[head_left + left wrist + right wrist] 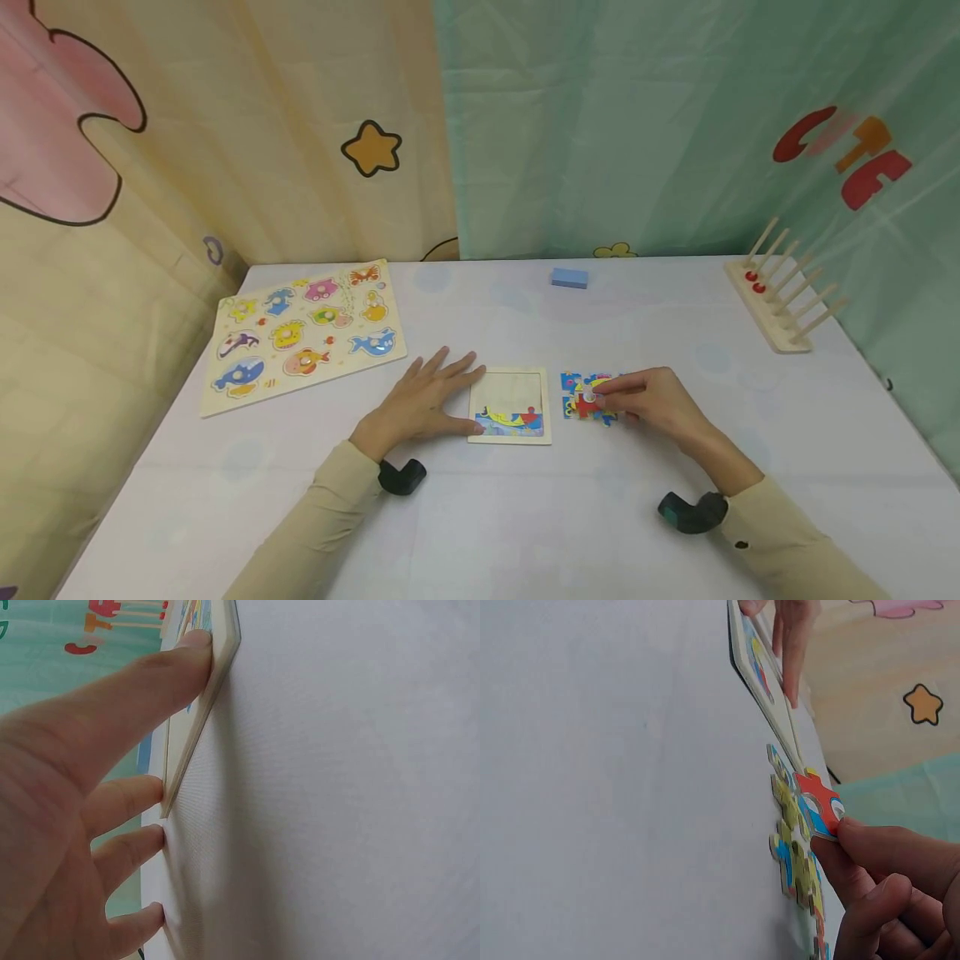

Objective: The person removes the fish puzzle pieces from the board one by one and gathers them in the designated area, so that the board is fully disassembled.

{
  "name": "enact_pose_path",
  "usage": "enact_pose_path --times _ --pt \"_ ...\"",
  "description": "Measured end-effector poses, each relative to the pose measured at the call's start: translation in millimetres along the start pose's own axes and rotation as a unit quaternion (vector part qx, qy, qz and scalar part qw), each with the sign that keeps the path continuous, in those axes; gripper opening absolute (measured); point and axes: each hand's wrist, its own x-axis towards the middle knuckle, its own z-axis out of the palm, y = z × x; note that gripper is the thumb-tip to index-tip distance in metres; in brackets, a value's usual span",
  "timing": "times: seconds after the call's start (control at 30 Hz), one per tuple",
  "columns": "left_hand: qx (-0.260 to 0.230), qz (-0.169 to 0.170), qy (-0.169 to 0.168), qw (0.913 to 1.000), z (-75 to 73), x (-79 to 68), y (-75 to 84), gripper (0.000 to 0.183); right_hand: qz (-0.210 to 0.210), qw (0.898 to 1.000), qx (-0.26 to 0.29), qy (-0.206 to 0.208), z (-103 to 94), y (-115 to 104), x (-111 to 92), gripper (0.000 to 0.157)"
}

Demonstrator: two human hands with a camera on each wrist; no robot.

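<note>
At the left of a white-covered table [480,517], a wooden board [341,363] of sea-creature pieces lay aslant, well apart from the frame being worked on, probably to leave room in the middle. Beside it, a person's left hand [423,398] was spread wide with nothing in its grasp; its thumb pressed near the close left corner of a small wooden puzzle frame [547,408] and its forefinger met the far left corner, likely to keep it from sliding. Within that frame, a joined strip of picture pieces [517,427] filled the near part only, with bare wood beyond. Toward the table's far edge sat a blue block [570,278], untouched. Just right of the frame lay a cluster of loose puzzle pieces [567,382], seemingly gathered for easy reach. Above them, a red, blue and white puzzle piece [817,799] was pinched between the thumb and fingers of the right hand [652,404], tilted and held by one edge, perhaps to leave its other sides clear. At far right, a wooden peg rack [761,308] carrying red beads [752,276] stood well apart, presumably out of the way.
</note>
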Motion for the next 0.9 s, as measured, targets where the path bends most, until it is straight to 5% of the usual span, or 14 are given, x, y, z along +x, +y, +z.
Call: enact_pose_path --times 0.4,0.9 --pt "0.001 0.002 -0.004 1.0 -0.2 0.8 -0.2 0.087 0.03 0.999 -0.014 0.029 -30.6 25.1 -14.0 0.041" --pt "0.005 0.0 -0.003 1.0 0.2 0.4 0.0 0.088 0.006 0.997 -0.066 0.039 -32.2 27.3 -18.3 0.034"
